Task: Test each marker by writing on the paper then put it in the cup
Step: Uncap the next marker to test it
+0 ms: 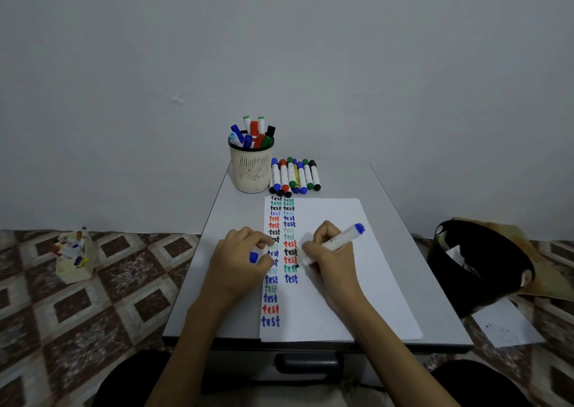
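Observation:
My right hand (330, 251) grips a white marker (340, 240) with a blue end, its tip down near the white paper (344, 282), beside the second column of "test" words. My left hand (240, 256) rests on the paper's left edge and pinches the blue cap (253, 257). A cream mesh cup (251, 167) at the table's back holds several markers. Just right of it lies a row of several capped markers (295, 175).
The small grey table (198, 282) stands against a plain wall. On the tiled floor to the left sits a cream box of markers (74, 256). A black bin (478, 267) and a loose paper sheet (509, 326) lie to the right.

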`<state>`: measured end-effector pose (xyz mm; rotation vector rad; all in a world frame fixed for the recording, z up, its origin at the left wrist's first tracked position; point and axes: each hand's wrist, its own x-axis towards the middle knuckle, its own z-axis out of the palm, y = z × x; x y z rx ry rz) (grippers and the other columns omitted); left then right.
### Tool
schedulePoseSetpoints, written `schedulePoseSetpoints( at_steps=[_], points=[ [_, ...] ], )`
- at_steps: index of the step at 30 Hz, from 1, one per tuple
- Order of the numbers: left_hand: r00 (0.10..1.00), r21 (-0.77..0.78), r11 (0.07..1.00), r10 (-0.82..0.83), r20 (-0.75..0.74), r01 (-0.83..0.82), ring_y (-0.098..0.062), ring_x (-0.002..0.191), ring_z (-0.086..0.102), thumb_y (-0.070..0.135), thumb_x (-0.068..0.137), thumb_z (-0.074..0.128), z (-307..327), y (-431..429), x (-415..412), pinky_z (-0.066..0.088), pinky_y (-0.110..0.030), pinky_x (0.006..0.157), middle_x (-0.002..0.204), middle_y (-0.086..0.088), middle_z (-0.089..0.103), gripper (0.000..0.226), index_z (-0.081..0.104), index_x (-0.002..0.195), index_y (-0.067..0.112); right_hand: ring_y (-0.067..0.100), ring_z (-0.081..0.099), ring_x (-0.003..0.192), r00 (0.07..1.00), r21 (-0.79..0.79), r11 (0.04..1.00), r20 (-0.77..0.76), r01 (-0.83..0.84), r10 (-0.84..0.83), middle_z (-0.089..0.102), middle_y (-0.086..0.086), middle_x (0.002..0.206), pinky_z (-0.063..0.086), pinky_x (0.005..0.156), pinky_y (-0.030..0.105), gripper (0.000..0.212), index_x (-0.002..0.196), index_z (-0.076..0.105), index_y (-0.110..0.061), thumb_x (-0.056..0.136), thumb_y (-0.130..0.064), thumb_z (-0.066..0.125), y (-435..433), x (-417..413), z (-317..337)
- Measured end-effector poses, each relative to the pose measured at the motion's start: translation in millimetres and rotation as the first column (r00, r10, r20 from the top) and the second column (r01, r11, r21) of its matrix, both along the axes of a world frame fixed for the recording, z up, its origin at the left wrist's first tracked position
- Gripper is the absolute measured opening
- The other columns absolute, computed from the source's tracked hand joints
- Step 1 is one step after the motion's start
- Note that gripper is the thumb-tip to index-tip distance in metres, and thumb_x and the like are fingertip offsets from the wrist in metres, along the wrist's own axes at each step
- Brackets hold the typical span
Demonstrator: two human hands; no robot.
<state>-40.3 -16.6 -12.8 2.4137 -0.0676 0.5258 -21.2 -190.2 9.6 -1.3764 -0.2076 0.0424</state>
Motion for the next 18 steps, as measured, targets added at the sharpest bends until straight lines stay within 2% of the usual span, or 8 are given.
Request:
schedulePoseSetpoints(
  at_steps=[2, 5, 8, 11, 14, 16, 18],
  points=[
    [0.998, -0.024, 0.998, -0.056, -0.036, 0.055, -0.008, 0.089, 0.052, 0.031, 0.071, 0.045, 5.1, -0.2, -2.1, 0.050, -0.033, 0.079, 0.095, 0.016, 0.056, 0.033, 0.061, 0.099, 0.024, 0.012, 0.048, 0.051, 0.998, 0.078, 0.996, -0.037, 0.049, -0.046, 0.043, 0.007, 0.055, 0.046, 0.049, 0.023, 0.025, 0.073, 0.041, -0.004, 0.082, 0.013, 0.057, -1.2, -0.2, 2.4],
    [0.993, -0.002, 0.994, -0.109, -0.048, 0.109, -0.009, 0.092, 0.053, 0.023, 0.070, 0.043, 4.3, 1.8, -2.5, 0.049, -0.036, 0.081, 0.101, 0.015, 0.057, 0.031, 0.056, 0.095, 0.033, 0.013, 0.042, 0.049, 0.995, 0.129, 0.988, -0.071, 0.083, -0.074, 0.041, 0.011, 0.058, 0.044, 0.049, 0.023, 0.028, 0.072, 0.040, -0.007, 0.084, 0.006, 0.062, -1.0, -1.6, 3.5],
    [0.989, -0.166, 0.976, -0.144, -0.027, 0.137, -0.014, 0.098, 0.057, 0.013, 0.078, 0.047, 1.9, 2.3, -3.9, 0.056, -0.034, 0.076, 0.099, 0.010, 0.056, 0.024, 0.053, 0.090, 0.034, 0.011, 0.040, 0.045, 0.994, 0.176, 0.981, -0.091, 0.084, -0.069, 0.040, 0.011, 0.056, 0.044, 0.046, 0.020, 0.028, 0.073, 0.040, -0.007, 0.085, 0.006, 0.062, -0.7, -3.4, 5.9],
    [0.989, -0.281, 0.949, -0.130, 0.067, 0.143, -0.016, 0.098, 0.061, -0.002, 0.083, 0.057, 3.2, 2.2, -5.5, 0.056, -0.022, 0.072, 0.099, 0.005, 0.058, 0.026, 0.057, 0.093, 0.022, 0.009, 0.045, 0.044, 0.996, 0.204, 0.977, -0.070, 0.060, -0.047, 0.046, 0.008, 0.056, 0.046, 0.046, 0.018, 0.026, 0.078, 0.043, -0.005, 0.083, 0.004, 0.067, -2.0, -5.7, 10.1],
    [0.984, -0.402, 0.900, -0.129, 0.124, 0.168, -0.009, 0.097, 0.062, 0.004, 0.082, 0.065, 9.4, 3.0, -7.5, 0.054, -0.019, 0.075, 0.102, 0.002, 0.064, 0.022, 0.061, 0.101, 0.015, 0.012, 0.060, 0.057, 0.999, 0.225, 0.974, -0.051, 0.011, 0.001, 0.059, 0.008, 0.065, 0.050, 0.051, 0.021, 0.019, 0.084, 0.050, -0.001, 0.081, 0.004, 0.068, -3.5, -6.9, 12.9],
    [0.982, -0.478, 0.859, -0.140, 0.126, 0.184, -0.009, 0.094, 0.064, 0.009, 0.080, 0.068, 12.9, 4.0, -8.8, 0.053, -0.020, 0.078, 0.101, -0.001, 0.068, 0.030, 0.060, 0.108, 0.013, 0.026, 0.071, 0.080, 0.996, 0.299, 0.954, -0.066, -0.032, 0.054, 0.070, 0.014, 0.085, 0.057, 0.060, 0.027, 0.010, 0.092, 0.056, 0.003, 0.084, 0.004, 0.063, -3.8, -5.3, 11.4],
    [0.981, -0.536, 0.822, -0.165, 0.099, 0.192, -0.011, 0.094, 0.066, 0.012, 0.076, 0.072, 14.2, 4.2, -10.0, 0.054, -0.022, 0.079, 0.099, -0.002, 0.070, 0.039, 0.057, 0.112, 0.014, 0.036, 0.070, 0.090, 0.993, 0.359, 0.931, -0.075, -0.062, 0.095, 0.070, 0.024, 0.099, 0.059, 0.065, 0.033, 0.012, 0.097, 0.061, 0.002, 0.085, -0.001, 0.058, -4.3, -3.6, 10.1]
  ],
)
